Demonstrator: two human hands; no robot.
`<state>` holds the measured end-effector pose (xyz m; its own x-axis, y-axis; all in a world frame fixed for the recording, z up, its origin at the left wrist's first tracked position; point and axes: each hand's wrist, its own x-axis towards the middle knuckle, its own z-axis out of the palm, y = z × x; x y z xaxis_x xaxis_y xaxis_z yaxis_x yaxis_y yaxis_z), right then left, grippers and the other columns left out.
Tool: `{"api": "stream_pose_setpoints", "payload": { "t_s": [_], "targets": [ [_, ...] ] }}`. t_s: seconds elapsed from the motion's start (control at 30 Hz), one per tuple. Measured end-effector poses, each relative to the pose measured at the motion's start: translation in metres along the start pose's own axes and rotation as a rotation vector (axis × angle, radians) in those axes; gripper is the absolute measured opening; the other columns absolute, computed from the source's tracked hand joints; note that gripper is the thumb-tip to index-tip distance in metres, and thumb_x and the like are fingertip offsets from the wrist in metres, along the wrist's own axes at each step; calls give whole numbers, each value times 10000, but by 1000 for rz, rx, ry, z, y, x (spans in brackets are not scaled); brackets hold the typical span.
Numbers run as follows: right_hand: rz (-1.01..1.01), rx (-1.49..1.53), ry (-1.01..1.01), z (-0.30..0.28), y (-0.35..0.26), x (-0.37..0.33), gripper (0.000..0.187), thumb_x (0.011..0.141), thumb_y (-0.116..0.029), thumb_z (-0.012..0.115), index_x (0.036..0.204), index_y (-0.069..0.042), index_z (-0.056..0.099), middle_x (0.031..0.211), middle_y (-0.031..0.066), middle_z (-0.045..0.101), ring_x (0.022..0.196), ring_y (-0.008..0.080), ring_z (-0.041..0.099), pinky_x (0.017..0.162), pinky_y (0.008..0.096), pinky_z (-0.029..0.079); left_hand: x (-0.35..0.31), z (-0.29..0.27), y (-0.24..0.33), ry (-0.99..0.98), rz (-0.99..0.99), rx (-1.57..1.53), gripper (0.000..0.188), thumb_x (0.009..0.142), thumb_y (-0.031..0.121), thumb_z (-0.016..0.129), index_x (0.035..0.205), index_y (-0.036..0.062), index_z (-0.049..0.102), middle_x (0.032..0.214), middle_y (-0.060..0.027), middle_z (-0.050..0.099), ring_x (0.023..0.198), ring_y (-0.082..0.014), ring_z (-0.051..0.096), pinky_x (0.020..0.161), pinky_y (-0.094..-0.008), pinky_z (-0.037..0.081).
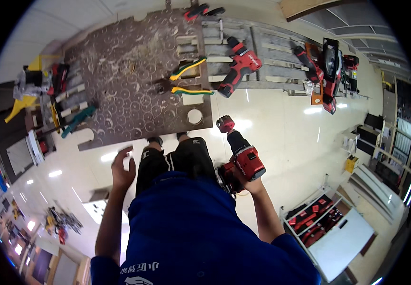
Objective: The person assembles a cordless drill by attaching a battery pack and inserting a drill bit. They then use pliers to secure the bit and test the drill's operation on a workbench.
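Note:
My right hand (251,185) is wrapped round the handle of a red and black cordless drill (249,162), to the right of my legs. A red hole saw (225,124) is fitted in the drill's chuck and points away from me, apart from the board. My left hand (123,169) hangs free near the board's left front corner, thumb and fingers apart, holding nothing. Before me lies a brown board (153,52) covered in ring-shaped marks, with a round hole near its right front corner. On its right side rest cutters (188,69) with yellow and green handles, jaws facing left.
The board lies on a slatted workbench (281,40). A second red and black drill (241,66) is on the slats, with a red saw (330,76) farther right. Green-handled tools (78,119) lie at the left. A white-topped cart (340,244) with red tools stands behind right.

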<state>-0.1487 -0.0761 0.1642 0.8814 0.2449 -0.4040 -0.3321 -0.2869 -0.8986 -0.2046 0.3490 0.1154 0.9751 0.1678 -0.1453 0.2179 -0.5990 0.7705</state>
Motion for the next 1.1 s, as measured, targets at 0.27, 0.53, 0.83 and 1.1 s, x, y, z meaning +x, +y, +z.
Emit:
{"api": "stream_pose_setpoints", "payload": {
  "t_s": [0.27, 0.53, 0.83, 1.1],
  "targets": [
    [2, -128, -151, 24, -28, 24, 229, 853, -16, 648, 1080, -18, 616, 953, 72, 668, 895, 192, 658, 784, 326, 521, -189, 38, -148, -114, -676, -231, 246, 841, 1, 590, 1086, -14, 601, 1020, -168, 692, 912, -278, 711, 791, -358, 584],
    [-430, -415, -141, 126, -116, 85, 254, 798, -42, 669, 1049, -15, 640, 1007, 123, 683, 885, 270, 673, 798, 356, 523, -107, -29, -144, -23, -527, -369, 256, 887, 53, 608, 1123, -38, 568, 1040, -198, 680, 922, -276, 697, 793, -353, 569],
    [-267, 15, 10, 165, -155, 84, 287, 791, 37, 605, 1072, -15, 623, 867, 30, 612, 674, 107, 584, 630, 269, 489, -121, -77, -232, 9, -452, -379, 224, 881, 74, 598, 1084, -21, 604, 974, -193, 691, 901, -263, 702, 761, -356, 582],
    [-195, -88, 383, 120, -160, 16, 416, 738, 49, 582, 1146, -30, 581, 1019, 60, 651, 921, 150, 608, 802, 325, 505, -91, -90, -253, -210, -439, -256, 259, 858, 125, 589, 1080, -6, 605, 901, -185, 698, 774, -255, 704, 731, -378, 564]
  ]
}}
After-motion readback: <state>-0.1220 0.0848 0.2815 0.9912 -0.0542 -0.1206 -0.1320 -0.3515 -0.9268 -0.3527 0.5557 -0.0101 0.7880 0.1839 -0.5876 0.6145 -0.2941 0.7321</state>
